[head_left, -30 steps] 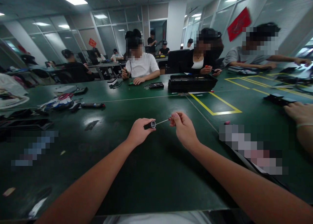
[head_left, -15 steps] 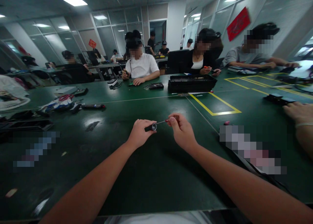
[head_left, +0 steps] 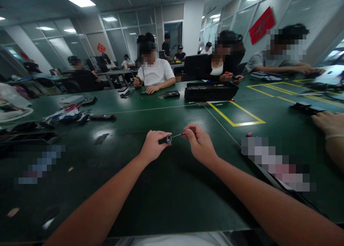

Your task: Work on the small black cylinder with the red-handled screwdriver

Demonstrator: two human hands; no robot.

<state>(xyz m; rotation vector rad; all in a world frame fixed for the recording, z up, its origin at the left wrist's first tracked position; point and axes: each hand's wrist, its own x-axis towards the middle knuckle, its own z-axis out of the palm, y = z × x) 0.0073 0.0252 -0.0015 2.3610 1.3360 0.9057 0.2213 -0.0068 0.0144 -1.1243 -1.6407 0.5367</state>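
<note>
Black cylinder is held by the left hand, thin tool by the right hand; red banner illegible.

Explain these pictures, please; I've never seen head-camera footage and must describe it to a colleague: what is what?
No machine here: these are a person's bare hands, and every picture comes from one camera on that person's head, looking forward and down. The left hand holds a short black cylinder, its round end showing. The right hand grips a thin tool with a metal shaft aimed at it; contact is unclear. On the green table lie a long black bin, yellow tape and a mixed pile at left. Other people work nearby.
</note>
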